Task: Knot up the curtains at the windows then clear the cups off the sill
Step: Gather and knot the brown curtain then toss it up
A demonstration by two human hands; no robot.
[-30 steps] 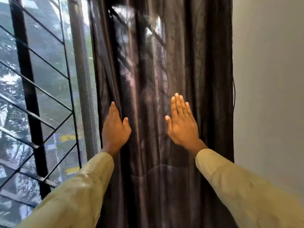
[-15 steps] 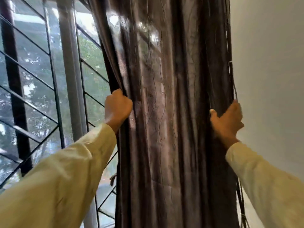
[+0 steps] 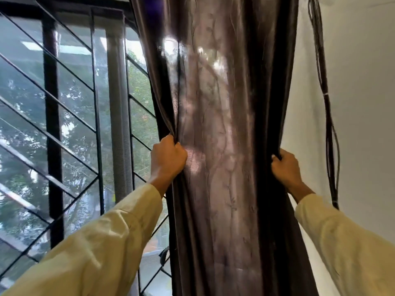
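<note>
A person's left hand [image 3: 167, 158] and right hand [image 3: 285, 165] each clench an edge of the brown curtain [image 3: 222, 146], fabric stretched between the fingers, beside the barred window [image 3: 70, 124].

A black window grille [image 3: 53, 129] on the left, dark cords [image 3: 327, 129] against the white wall [image 3: 363, 103].

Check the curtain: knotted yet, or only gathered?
Only gathered. The curtain hangs straight with no knot visible, its edges pinched in the left hand and right hand.
</note>
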